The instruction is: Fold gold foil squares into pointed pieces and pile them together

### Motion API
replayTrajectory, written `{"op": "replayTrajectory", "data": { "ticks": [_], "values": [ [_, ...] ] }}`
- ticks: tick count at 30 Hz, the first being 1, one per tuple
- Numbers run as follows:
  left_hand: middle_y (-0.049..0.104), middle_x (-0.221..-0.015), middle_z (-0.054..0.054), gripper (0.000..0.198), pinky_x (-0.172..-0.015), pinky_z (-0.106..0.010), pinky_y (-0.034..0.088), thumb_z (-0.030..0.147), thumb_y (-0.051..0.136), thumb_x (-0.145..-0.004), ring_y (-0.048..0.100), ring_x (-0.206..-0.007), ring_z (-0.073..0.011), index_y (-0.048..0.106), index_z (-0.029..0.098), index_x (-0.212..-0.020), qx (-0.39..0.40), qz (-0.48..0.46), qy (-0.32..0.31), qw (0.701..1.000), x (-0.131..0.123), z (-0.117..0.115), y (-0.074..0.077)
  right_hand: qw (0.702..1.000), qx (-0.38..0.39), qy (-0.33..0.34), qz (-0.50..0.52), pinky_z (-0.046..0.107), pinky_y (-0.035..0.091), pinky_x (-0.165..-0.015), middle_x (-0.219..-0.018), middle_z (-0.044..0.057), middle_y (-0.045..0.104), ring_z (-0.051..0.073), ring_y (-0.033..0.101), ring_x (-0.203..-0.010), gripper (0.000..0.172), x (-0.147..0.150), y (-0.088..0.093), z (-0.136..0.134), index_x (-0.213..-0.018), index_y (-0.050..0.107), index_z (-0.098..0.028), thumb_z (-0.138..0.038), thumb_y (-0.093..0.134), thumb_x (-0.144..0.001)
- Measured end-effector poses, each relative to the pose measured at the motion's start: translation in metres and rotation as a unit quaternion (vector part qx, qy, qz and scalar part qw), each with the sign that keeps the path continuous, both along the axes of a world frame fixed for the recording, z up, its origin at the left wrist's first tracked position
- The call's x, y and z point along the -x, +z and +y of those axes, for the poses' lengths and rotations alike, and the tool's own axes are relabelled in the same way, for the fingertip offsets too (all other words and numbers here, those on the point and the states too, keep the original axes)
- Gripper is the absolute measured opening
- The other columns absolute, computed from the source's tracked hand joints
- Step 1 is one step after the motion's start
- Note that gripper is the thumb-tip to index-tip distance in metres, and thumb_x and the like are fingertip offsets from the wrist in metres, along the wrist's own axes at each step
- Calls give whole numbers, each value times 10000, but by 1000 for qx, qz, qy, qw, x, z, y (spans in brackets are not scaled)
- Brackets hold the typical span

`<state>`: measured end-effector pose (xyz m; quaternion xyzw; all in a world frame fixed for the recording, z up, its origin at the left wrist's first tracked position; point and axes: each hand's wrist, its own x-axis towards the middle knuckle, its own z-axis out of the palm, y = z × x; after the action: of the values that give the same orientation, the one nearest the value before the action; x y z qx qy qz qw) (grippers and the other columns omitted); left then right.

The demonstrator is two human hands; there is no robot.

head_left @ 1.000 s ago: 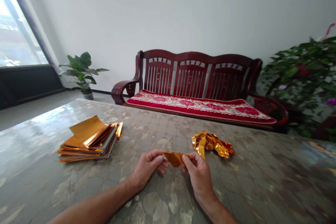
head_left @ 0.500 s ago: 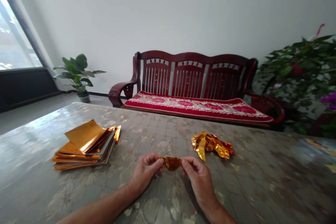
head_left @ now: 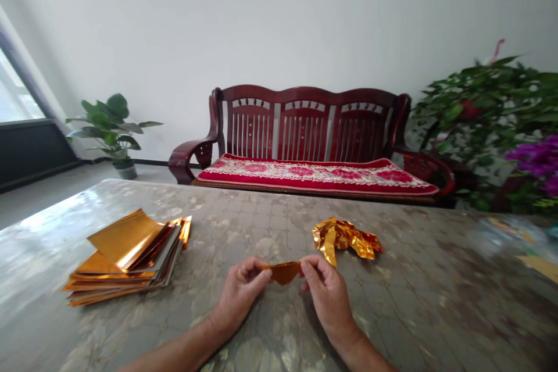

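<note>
Between my left hand (head_left: pixel 240 289) and my right hand (head_left: pixel 326 296) stretches a small folded strip of gold foil paper (head_left: pixel 283 272), pinched by both. A crumpled gold foil shape (head_left: pixel 344 239) lies on the table just beyond my right hand, not touching it. Further left, a loose stack of gold foil sheets (head_left: pixel 126 258) rests on the table, with its top sheet curling upward. My left hand is the nearer one to that stack, though well apart from it.
The marble-patterned table top (head_left: pixel 270 215) spreads under everything. Beyond its far edge stand a dark red wooden bench (head_left: pixel 305 122) with a red floral cushion, a potted plant (head_left: pixel 107 128) and a leafy plant with purple flowers (head_left: pixel 492 110). Papers lie at the table's right end.
My view has swung, so the table items shift left and the stack looks nearer. The foil strip looks slightly shorter and more bent between my fingers.
</note>
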<state>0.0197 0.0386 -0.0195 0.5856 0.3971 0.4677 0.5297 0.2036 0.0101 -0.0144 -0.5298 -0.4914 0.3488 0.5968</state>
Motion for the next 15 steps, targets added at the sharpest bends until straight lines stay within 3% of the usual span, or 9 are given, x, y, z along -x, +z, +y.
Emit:
{"op": "replayTrajectory", "data": {
  "ticks": [4,9,15],
  "values": [
    [675,-648,-12,320,-539,-199,434,437,761,-725,572,-571,-124,630,153,-795,41,-46,3,998,-7,3,-5,998,20,11,59,267,497,-465,-652,39,658,199,615,-593,403,3,0,-1,-781,665,-197,-588,719,-701],
    [619,-615,30,357,-485,-182,421,408,817,-644,535,-524,-99,573,170,-751,56,-74,18,995,-9,6,-7,998,16,17,58,256,494,-476,-610,23,648,174,609,-551,363,4,-1,-1,-755,648,-188,-535,741,-703],
    [606,-576,30,357,-477,-182,420,405,817,-643,504,-471,-78,560,161,-685,54,-56,7,997,-9,6,-2,998,17,23,50,249,465,-479,-578,0,623,143,550,-504,304,0,-3,2,-732,651,-187,-473,748,-691]
  ]
}}
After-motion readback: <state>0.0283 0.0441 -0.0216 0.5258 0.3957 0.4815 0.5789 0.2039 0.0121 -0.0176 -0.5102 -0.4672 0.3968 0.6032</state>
